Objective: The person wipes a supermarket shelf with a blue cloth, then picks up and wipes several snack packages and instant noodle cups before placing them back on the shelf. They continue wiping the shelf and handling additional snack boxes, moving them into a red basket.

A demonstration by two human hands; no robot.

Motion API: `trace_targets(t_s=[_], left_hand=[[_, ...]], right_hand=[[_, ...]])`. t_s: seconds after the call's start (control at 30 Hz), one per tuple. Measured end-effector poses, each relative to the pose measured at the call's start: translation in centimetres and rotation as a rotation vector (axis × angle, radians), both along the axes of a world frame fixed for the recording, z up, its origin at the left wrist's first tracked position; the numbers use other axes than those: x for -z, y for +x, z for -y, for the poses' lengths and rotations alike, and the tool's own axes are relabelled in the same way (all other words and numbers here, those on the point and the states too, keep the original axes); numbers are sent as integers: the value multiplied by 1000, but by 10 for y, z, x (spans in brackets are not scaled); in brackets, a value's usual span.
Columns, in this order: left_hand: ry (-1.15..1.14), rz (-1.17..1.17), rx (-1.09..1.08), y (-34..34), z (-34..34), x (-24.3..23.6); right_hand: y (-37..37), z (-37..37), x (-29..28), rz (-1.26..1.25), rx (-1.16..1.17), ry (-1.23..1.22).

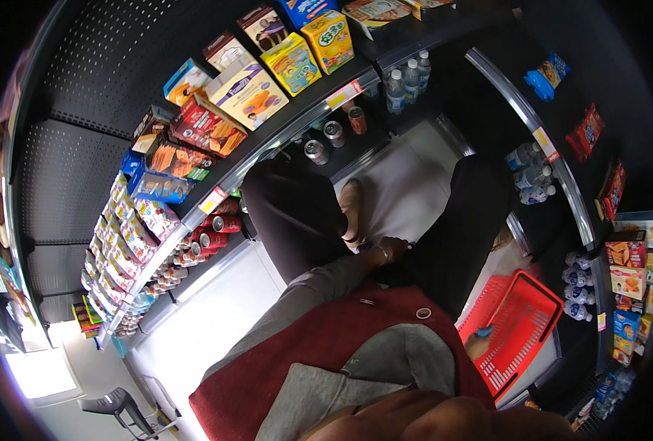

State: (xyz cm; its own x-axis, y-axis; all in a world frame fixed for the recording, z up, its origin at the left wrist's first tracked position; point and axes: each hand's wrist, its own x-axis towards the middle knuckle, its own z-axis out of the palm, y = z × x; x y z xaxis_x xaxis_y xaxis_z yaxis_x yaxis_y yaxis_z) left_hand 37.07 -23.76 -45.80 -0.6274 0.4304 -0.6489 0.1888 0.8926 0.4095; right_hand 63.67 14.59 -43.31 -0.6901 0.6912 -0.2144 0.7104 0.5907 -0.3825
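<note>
My left hand [392, 248] is between my dark-trousered legs, beside a bare foot or ankle [350, 206]; its fingers are curled, and whatever they may hold is hidden. At the lower right, my right hand [477, 344] is closed on a small blue object [483, 331], too small to name, inside or against the red plastic basket [525, 309]. The basket lies beside my right leg, near the shelving.
Shelves hold snack boxes [245, 95], white snack packs [117, 257], red cans [220, 231], bottles [411, 81] and red packets [587, 136]. Pale floor [223, 294] shows around my legs. A black chair [113, 404] stands at the lower left.
</note>
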Motion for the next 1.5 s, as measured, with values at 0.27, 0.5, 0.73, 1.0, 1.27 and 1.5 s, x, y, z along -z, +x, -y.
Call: trace_targets(t_s=[0.27, 0.5, 0.73, 1.0, 1.27, 1.5], left_hand=[[22, 78, 14, -5, -7, 0], [17, -8, 55, -1, -5, 4], [-91, -344, 5, 9, 45, 0], [-193, -757, -31, 66, 108, -54], [44, -484, -213, 93, 129, -132], [-121, -763, -124, 94, 148, -106]], right_hand=[[-1, -8, 9, 20, -26, 157], [-24, 18, -10, 6, -162, 54], [-90, 81, -20, -160, -502, 35], [-187, 114, -37, -171, -953, -110], [-306, 175, -26, -398, -1087, -80], [-370, 231, -18, -434, -1193, -73]])
